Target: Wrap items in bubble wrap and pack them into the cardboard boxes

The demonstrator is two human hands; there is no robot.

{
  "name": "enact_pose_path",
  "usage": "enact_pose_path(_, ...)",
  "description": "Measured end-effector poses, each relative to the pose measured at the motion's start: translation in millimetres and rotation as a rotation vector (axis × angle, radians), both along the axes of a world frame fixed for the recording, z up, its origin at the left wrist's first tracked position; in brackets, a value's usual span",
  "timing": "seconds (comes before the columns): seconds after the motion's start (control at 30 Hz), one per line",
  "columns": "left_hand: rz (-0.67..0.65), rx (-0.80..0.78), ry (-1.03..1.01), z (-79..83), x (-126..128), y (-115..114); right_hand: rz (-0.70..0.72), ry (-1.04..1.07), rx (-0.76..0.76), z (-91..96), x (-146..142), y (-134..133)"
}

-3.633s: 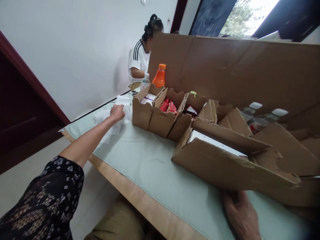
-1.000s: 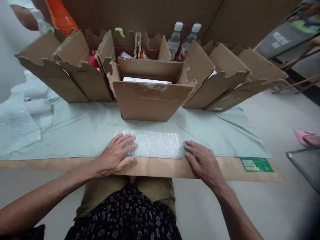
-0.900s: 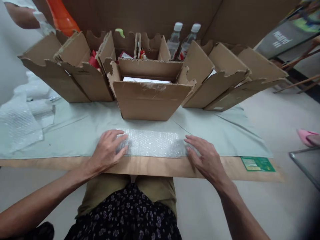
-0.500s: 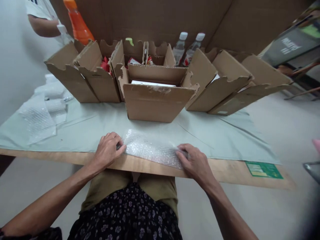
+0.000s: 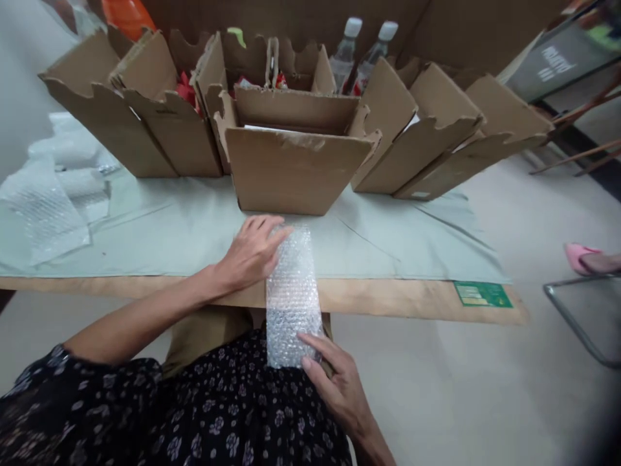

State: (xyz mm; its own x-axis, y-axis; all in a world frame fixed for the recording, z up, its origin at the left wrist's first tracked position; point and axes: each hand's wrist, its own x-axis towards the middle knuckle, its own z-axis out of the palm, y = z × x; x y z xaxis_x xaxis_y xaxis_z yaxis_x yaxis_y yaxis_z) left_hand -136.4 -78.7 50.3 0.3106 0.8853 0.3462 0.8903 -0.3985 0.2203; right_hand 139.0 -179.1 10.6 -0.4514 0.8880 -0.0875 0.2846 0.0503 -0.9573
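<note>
A clear bubble wrap sheet (image 5: 292, 285) lies lengthwise toward me, its far part on the table and its near end over the edge above my lap. My left hand (image 5: 255, 252) rests at its far left corner, fingers stretched out and apart. At the near right corner, my right hand (image 5: 337, 382) grips the sheet between thumb and fingers; some of those fingers are hidden. Just beyond the sheet stands a cardboard box (image 5: 286, 171) with a white flat item (image 5: 272, 129) showing inside.
More cardboard boxes (image 5: 155, 133) stand in a row behind, some on the right (image 5: 431, 155). Loose bubble wrap (image 5: 53, 207) is piled at left. Two clear bottles (image 5: 343, 58) rise at the back. A green card (image 5: 482, 294) lies at the table's right edge. A pink shoe (image 5: 579, 257) shows beyond.
The bubble wrap has turned from lying crosswise to pointing toward me. My left hand moved right and away; my right hand came left and nearer. The view has tilted down.
</note>
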Motion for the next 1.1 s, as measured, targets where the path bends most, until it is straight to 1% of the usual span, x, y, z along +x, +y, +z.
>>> enact_pose_path(0.07,-0.133,-0.037,-0.12,-4.8,-4,-39,-0.007,0.093,-0.066,1.3,-4,0)
enact_pose_path(0.1,-0.184,-0.099,-0.158,-6.2,-6,-60,-0.037,0.164,-0.127,1.6,-6,1)
enact_pose_path(0.17,-0.262,-0.149,-0.196,-8.3,-5,-96,-0.085,0.315,-0.254,1.2,-11,4)
enact_pose_path(0.23,-0.273,-0.132,-0.244,-10.4,5,-117,-0.077,0.417,-0.337,0.7,-16,10)
enact_pose_path(0.27,-0.246,-0.113,-0.284,-11.7,12,-121,-0.055,0.446,-0.347,0.8,-17,14)
enact_pose_path(0.3,-0.196,-0.101,-0.339,-13.0,18,-121,-0.031,0.469,-0.336,1.3,-17,18)
enact_pose_path(0.37,-0.034,-0.106,-0.47,-15.2,29,-113,-0.003,0.512,-0.257,4.1,-13,24)
enact_pose_path(0.43,0.139,-0.154,-0.57,-16.4,34,-99,-0.019,0.508,-0.124,9.3,-4,28)
enact_pose_path(0.5,0.238,-0.234,-0.595,-17.0,33,-87,-0.05,0.402,0.043,16.7,4,32)
enact_pose_path(0.6,0.269,-0.339,-0.533,-17.6,28,-74,-0.016,0.143,0.369,27.5,5,42)
enact_pose_path(0.67,0.269,-0.358,-0.482,-18.2,26,-69,0.052,-0.013,0.601,30.7,-4,52)
enact_pose_path(0.73,0.268,-0.356,-0.445,-19.5,25,-66,0.137,-0.169,0.757,29.0,-15,64)
enact_pose_path(0.77,0.268,-0.35,-0.432,-20.6,26,-65,0.186,-0.248,0.793,26.4,-20,69)
enact_pose_path(0.83,0.268,-0.321,-0.407,-23.3,27,-66,0.276,-0.368,0.814,19.2,-25,79)
enact_pose_path(0.9,0.26,-0.276,-0.37,-25.7,28,-69,0.334,-0.418,0.823,12.2,-27,86)
enact_pose_path(1.0,0.254,-0.166,-0.306,-24.1,29,-79,0.367,-0.404,0.845,7.5,-24,92)
enact_pose_path(1.1,0.229,-0.049,-0.282,-15.1,29,-90,0.37,-0.329,0.864,9.7,-23,96)
